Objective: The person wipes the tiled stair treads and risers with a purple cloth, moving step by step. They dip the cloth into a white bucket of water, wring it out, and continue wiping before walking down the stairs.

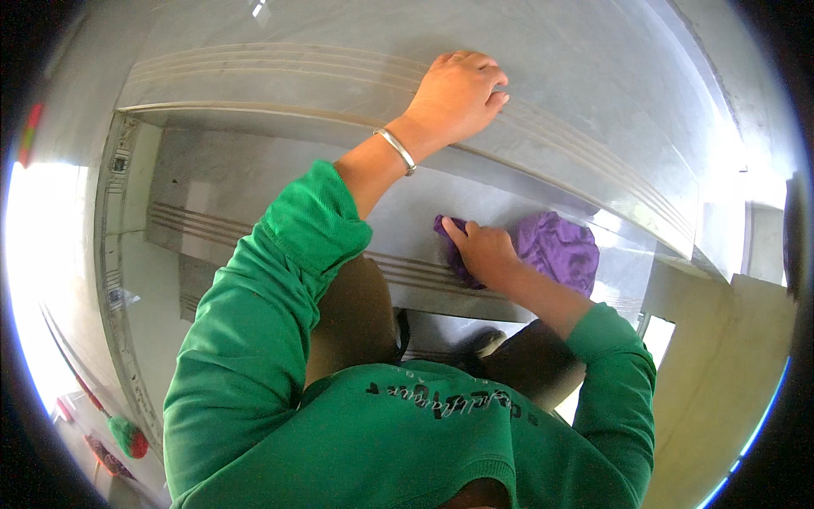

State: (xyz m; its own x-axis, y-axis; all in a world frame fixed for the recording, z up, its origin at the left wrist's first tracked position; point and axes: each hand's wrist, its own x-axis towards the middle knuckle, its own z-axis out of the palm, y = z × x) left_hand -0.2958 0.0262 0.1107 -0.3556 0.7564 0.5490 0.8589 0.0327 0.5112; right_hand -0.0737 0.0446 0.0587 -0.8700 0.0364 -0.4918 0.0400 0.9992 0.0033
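My left hand (463,92), with a silver bangle (395,151) at its wrist, rests with curled fingers on the upper grey stone step (305,70). Nothing can be seen in it, though its palm side is hidden. Lower and to the right, my right hand (484,251) presses a purple cloth (554,248) onto the tread of the step below (407,203). Part of the cloth shows under and beyond the fingertips; a larger bunched part lies to the right of the hand.
Grooved lines run along the edges of the stone steps. A patterned border and pale wall (137,280) stand at the left, and a beige wall (712,356) at the right. A green and red brush-like object (127,436) lies at the lower left. My knees are close below the steps.
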